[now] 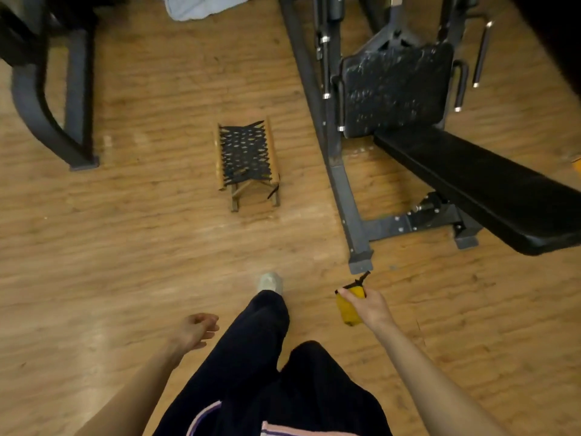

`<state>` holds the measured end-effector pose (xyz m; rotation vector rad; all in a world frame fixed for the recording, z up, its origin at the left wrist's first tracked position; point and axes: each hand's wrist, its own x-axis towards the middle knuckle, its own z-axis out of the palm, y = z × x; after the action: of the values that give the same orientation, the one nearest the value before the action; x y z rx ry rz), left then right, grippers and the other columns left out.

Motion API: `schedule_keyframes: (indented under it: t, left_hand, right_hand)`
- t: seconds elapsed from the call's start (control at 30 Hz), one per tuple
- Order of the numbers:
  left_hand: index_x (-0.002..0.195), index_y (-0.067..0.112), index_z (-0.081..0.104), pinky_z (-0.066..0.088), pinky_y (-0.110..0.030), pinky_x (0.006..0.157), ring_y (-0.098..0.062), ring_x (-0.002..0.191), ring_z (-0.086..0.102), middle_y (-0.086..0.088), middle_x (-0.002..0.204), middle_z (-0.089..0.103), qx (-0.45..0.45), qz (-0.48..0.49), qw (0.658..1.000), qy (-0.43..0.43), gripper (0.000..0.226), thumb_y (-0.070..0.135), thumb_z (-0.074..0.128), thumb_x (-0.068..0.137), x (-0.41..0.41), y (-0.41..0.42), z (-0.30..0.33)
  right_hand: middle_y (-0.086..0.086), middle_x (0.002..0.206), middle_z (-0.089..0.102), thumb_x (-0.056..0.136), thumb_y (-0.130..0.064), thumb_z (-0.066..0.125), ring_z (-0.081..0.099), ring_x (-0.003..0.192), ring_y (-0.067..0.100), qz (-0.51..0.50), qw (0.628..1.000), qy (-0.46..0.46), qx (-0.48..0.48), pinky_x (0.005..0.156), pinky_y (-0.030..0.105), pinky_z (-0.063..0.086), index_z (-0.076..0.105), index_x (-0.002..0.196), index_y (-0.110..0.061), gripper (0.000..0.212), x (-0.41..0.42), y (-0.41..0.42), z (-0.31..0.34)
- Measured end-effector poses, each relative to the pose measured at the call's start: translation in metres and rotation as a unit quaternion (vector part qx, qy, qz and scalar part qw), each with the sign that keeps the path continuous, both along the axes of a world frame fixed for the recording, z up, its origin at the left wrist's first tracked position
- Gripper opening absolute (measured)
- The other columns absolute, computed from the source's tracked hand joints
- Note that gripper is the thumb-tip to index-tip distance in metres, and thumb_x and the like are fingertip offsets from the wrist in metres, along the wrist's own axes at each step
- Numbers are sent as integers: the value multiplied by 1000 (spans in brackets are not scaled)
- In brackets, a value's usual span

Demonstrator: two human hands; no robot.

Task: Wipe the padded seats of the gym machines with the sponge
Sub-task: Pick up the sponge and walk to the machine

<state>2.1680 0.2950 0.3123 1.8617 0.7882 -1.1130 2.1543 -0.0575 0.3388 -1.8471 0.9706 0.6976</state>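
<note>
Dark trousers (251, 372) fill the bottom of the view, with a strip of pink and purple cloth (283, 431) at the very lower edge. One leg is stepped forward, and a pale shoe (269, 282) shows at its end on the wooden floor (125, 247).

Both hands are out in front of the body, well apart. The left hand (195, 330) hangs over bare floor with its fingers loosely curled and nothing in it. The right hand (367, 305) grips the yellow sponge (347, 309), fingers and thumb wrapped round its upper part, so the lower end sticks out below the fist. A short black cord or loop (361, 278) juts up from the top of the sponge, just above the thumb. Sponge and hand are in the air, touching no machine.

Ahead and to the right stands a dark metal gym machine (339, 171), whose frame foot comes down near the sponge. Its black padded seat (490, 190) runs long and narrow toward the right edge of the view. Behind it, a worn black back pad (396, 89) shows pale scuffing across its surface. Chrome-tipped bars (481, 55) stand beside that pad.

On the floor between the machines sits a small wooden stool (246, 162) with a black woven top. Another dark machine frame (47, 99) curves down at the left. At the top edge lies a pale grey cloth (201, 6), partly cut off.
</note>
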Motion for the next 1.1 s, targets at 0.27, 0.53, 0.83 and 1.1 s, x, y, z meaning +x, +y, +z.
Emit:
schedule_keyframes:
  t: [0.27,0.53,0.83,1.1]
  left_hand:
    - [119,12,60,48,-32,89,-19,101,62,-7,112,66,-63,-74,993,-65,26,18,40,104,248,-107,37]
    - [117,12,61,48,-30,81,-21,101,62,-6,107,67,-72,-38,994,-74,23,20,44,104,387,-183,26]
    - [116,16,63,49,-27,78,-18,100,64,-5,107,69,-44,18,999,-7,25,27,45,103,473,-249,23]
    - [111,15,62,50,-20,70,-12,91,64,-5,105,68,-78,0,997,-18,22,18,41,104,601,-309,9]
  right_hand:
    - [12,87,65,88,-33,69,60,86,30,-106,989,97,-39,78,36,47,65,85,-11,22,79,-75,2]
    - [11,92,71,84,-39,71,65,94,31,-87,989,115,-32,86,40,53,68,88,-13,27,211,-150,-17]
    - [10,93,68,87,-45,66,61,89,23,-36,997,65,-9,82,33,48,67,90,-9,37,452,-220,23]
    - [2,89,61,88,-39,66,57,83,16,-55,997,50,34,85,35,46,61,101,-17,26,591,-261,21]
